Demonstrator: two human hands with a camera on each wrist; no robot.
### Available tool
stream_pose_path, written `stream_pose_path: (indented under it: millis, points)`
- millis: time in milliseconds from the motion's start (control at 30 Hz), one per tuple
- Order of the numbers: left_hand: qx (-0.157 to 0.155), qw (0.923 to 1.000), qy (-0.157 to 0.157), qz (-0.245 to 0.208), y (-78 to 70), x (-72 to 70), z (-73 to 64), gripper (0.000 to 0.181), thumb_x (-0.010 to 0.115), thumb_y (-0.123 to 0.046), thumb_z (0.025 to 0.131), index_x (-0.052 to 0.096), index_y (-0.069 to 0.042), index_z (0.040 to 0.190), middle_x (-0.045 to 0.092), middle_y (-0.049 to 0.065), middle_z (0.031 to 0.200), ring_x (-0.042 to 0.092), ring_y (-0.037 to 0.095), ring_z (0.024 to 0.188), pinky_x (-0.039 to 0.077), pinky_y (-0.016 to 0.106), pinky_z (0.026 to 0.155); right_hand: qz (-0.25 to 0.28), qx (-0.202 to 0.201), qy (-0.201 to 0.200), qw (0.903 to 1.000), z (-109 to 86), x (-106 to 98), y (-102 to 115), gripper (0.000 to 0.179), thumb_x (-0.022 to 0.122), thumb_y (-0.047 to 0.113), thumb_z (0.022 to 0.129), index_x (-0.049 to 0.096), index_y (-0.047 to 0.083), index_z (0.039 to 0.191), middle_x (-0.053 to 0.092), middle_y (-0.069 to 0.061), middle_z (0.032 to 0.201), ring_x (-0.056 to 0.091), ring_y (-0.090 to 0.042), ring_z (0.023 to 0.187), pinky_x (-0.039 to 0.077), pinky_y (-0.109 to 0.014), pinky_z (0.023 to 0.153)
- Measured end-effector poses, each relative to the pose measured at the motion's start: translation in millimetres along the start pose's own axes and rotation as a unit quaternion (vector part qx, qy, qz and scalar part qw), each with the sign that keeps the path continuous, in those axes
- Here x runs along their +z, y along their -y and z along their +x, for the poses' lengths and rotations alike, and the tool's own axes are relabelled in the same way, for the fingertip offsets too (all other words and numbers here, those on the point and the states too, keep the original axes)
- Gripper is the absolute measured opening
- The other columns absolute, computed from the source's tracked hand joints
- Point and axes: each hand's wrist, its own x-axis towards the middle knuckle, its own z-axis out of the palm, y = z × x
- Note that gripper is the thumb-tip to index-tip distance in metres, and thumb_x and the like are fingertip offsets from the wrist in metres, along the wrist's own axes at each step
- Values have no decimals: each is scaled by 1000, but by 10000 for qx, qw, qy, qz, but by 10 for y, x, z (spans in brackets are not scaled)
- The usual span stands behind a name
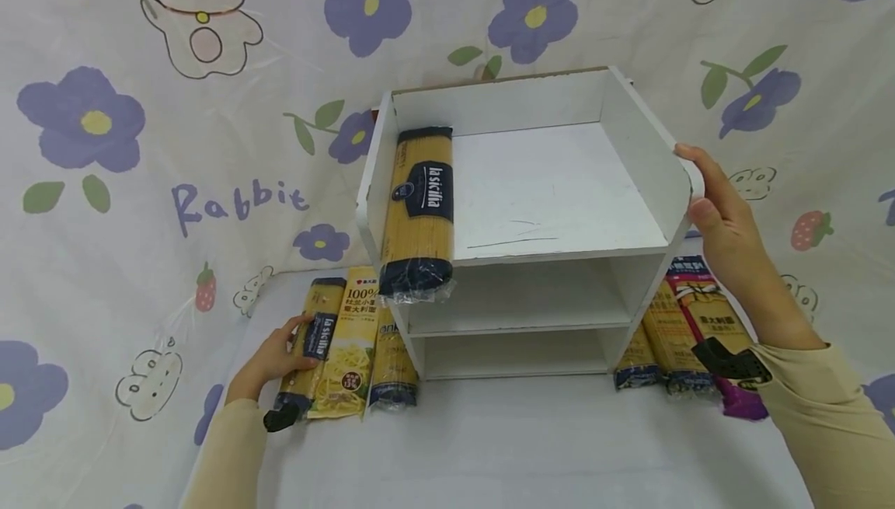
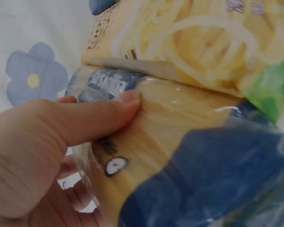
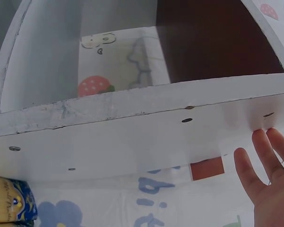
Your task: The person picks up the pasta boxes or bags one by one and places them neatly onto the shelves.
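Observation:
My left hand (image 1: 283,350) grips a clear-wrapped pack of spaghetti (image 1: 320,334) with a dark blue label, leaning at the left of a white shelf unit (image 1: 520,252). The left wrist view shows the thumb across the pack's (image 2: 156,142) front and the other fingers beneath its edge. At the unit's right side, my right hand (image 1: 730,237) holds the front corner of the side panel, index finger at its rim. Other fingers of the right hand (image 3: 270,165) are extended toward the panel's outer face (image 3: 123,146). A matching spaghetti pack (image 1: 419,214) lies on the unit's top at left.
A yellow pasta bag (image 1: 347,346) and another pasta pack (image 1: 394,365) stand between the left hand and the unit. Several packs, including a pink and purple one (image 1: 713,311), lean at the right. A flower-printed cloth (image 1: 189,276) hangs behind.

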Motion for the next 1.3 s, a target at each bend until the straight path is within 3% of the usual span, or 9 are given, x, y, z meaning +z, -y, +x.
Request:
stream_pose_path:
  millis: [200, 433, 700, 867, 1000, 1100, 1167, 1300]
  points:
    - [131, 9994, 175, 259, -55, -36, 28, 89, 78, -29, 84, 28, -19, 156, 39, 34, 149, 45, 56, 130, 44, 66, 100, 17, -31, 19, 10000, 3, -1, -5, 57, 49, 41, 103, 34, 20, 153, 45, 4, 152, 51, -6, 125, 46, -12, 96]
    - [88, 9998, 174, 22, -73, -49, 87, 81, 80, -22, 82, 39, -22, 152, 39, 33, 150, 44, 54, 131, 47, 61, 100, -12, -16, -44, 10000, 1, 7, 11, 56, 48, 40, 103, 34, 19, 153, 46, 3, 152, 51, -5, 126, 47, -15, 102]
    - [75, 9991, -213, -360, 24, -4, 79, 85, 83, -28, 80, 39, -23, 153, 54, 27, 130, 60, 29, 100, 55, 37, 77, -50, 140, -116, 9998, 2, 7, 0, 59, 49, 44, 102, 34, 20, 153, 43, 1, 155, 50, -7, 132, 46, -22, 108]
    - [218, 9975, -497, -447, 71, 5, 82, 84, 82, -26, 81, 39, -26, 153, 54, 27, 135, 60, 29, 99, 53, 31, 70, -64, 157, -95, 9998, 1, 8, -6, 57, 48, 41, 103, 33, 21, 154, 41, 1, 156, 49, -9, 134, 45, -26, 110]
    - [157, 9946, -772, -683, 75, -55, 47, 85, 81, -23, 81, 38, -33, 153, 52, 27, 138, 61, 30, 99, 55, 32, 67, 109, 20, -51, 9999, -3, 16, -3, 57, 50, 41, 102, 34, 20, 153, 44, 2, 154, 50, -7, 129, 46, -19, 105]
    - [394, 9912, -990, -789, 38, -136, -28, 85, 82, -23, 81, 37, -33, 153, 49, 25, 145, 59, 28, 95, 52, 31, 68, 290, -81, -59, 9995, -3, 28, -2, 60, 51, 43, 101, 34, 17, 153, 47, 1, 150, 52, -8, 123, 46, -14, 98]
    - [714, 9873, -1193, -774, -17, -204, -90, 84, 81, -24, 82, 37, -30, 153, 46, 20, 151, 55, 27, 96, 47, 31, 71, 351, -106, -91, 9993, 3, 31, -10, 62, 52, 45, 100, 34, 16, 153, 49, 1, 147, 52, -9, 120, 45, -13, 95]
    - [1239, 9732, -1642, -1028, -191, -360, -216, 82, 81, -24, 83, 39, -29, 153, 41, 12, 157, 51, 31, 116, 45, 42, 88, 222, -81, -121, 9996, 7, 20, -37, 63, 51, 47, 100, 34, 16, 153, 48, 1, 149, 52, -9, 121, 44, -12, 94]
